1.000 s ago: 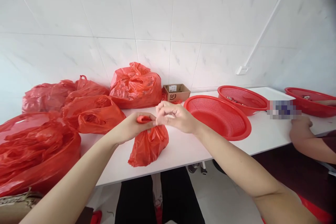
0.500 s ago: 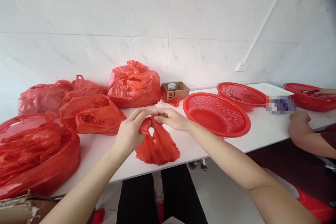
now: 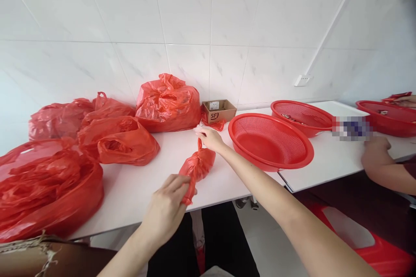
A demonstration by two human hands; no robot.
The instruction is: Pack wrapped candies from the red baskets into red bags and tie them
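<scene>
A small red plastic bag [image 3: 200,164] lies on the white table [image 3: 139,186], twisted tight at its neck. My left hand [image 3: 169,205] is closed around one handle of the bag, near the table's front edge. Farther back, my right hand [image 3: 210,138] pinches the other handle, so the bag is stretched between both hands. A bit of crumpled whitish material shows at my right fingertips; I cannot make out what it is. What the bag contains is hidden.
Several large red plastic bags [image 3: 169,104] crowd the left and back. A cardboard box [image 3: 224,112] stands against the wall. To the right are red plastic baskets [image 3: 269,138], some with small items. A co-worker's arm [image 3: 378,160] rests at the far right table.
My hands have moved apart, the left toward me and the right away. The bag's handles are pulled out and its neck is drawn tight.
</scene>
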